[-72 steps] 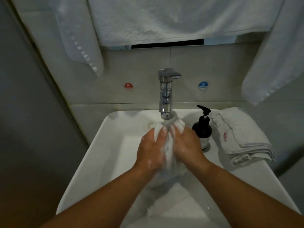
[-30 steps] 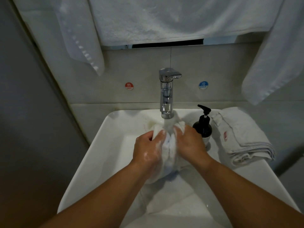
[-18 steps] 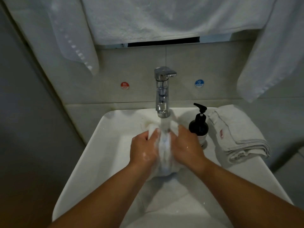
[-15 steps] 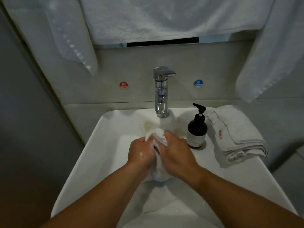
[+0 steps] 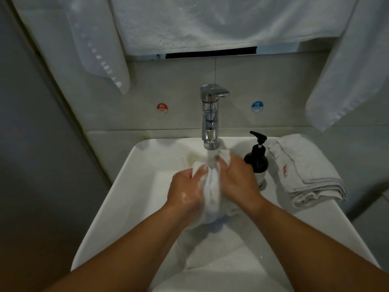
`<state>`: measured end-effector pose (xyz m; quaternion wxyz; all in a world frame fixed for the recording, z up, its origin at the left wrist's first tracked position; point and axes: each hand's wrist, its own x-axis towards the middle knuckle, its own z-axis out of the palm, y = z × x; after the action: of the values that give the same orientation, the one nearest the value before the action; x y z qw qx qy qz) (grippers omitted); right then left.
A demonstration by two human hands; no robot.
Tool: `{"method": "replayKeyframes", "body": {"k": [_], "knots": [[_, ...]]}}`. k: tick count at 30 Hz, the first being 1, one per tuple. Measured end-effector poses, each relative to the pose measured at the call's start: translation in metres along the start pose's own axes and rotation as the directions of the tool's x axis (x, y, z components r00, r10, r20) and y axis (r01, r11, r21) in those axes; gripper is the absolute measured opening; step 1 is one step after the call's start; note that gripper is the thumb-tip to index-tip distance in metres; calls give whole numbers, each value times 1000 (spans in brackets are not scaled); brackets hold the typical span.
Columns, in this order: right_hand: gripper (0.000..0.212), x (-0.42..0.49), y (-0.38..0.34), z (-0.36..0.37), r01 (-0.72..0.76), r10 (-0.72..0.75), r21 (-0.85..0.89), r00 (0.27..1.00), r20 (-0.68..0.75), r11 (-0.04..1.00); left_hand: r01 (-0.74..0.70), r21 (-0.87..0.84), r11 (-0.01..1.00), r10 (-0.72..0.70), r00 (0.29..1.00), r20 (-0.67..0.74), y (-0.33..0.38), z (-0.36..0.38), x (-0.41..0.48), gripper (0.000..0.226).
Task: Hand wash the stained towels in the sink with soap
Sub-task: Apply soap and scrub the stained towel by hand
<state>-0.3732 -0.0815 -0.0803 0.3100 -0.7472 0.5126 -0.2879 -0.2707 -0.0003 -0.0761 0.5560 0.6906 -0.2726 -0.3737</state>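
Towel [image 5: 210,186] is sitting bunched under the running tap [image 5: 210,114] in the sink [image 5: 134,186]; left hand [image 5: 185,192] and right hand [image 5: 237,182] each gripping it; looking soaked, soft, soapy-slick; best grabbing thick bunched folds.

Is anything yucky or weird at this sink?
One thing: a yellowish patch at the back of the sink, just left of the running water, beside the towel gripped by the left hand and right hand. It looks like a stain; on basin or cloth, I cannot tell.
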Motion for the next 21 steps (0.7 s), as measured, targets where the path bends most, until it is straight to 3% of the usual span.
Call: {"method": "replayKeyframes", "body": {"k": [3, 7, 9, 12, 14, 18, 21], "knots": [[54, -1, 8, -4, -15, 16, -60, 1000, 3, 998, -27, -1, 1000, 27, 1000, -5, 3, -1, 1, 27], [30, -28, -5, 4, 228, -218, -82, 969, 114, 970, 62, -5, 998, -62, 998, -32, -3, -1, 1, 24], [35, -14, -5, 3, 161, -159, -90, 987, 31, 983, 49, -22, 999, -49, 999, 8, -1, 0, -2, 25], [45, 3, 3, -11, -67, 67, -2, 997, -31, 998, -71, 38, 997, 68, 996, 66, 6, -2, -5, 26], [46, -8, 3, -10, -37, 36, -33, 999, -12, 999, -85, 90, 992, 80, 995, 54, 5, -3, -4, 26], [35, -29, -7, 3, 186, -181, -81, 981, 65, 979, 24, 81, 996, -23, 1000, -22, -3, 1, -2, 27], [44, 1, 0, -4, 21, -21, -63, 1000, -3, 998, -3, 15, 1000, 3, 1000, 17, 1, 1, -3, 24]]}}
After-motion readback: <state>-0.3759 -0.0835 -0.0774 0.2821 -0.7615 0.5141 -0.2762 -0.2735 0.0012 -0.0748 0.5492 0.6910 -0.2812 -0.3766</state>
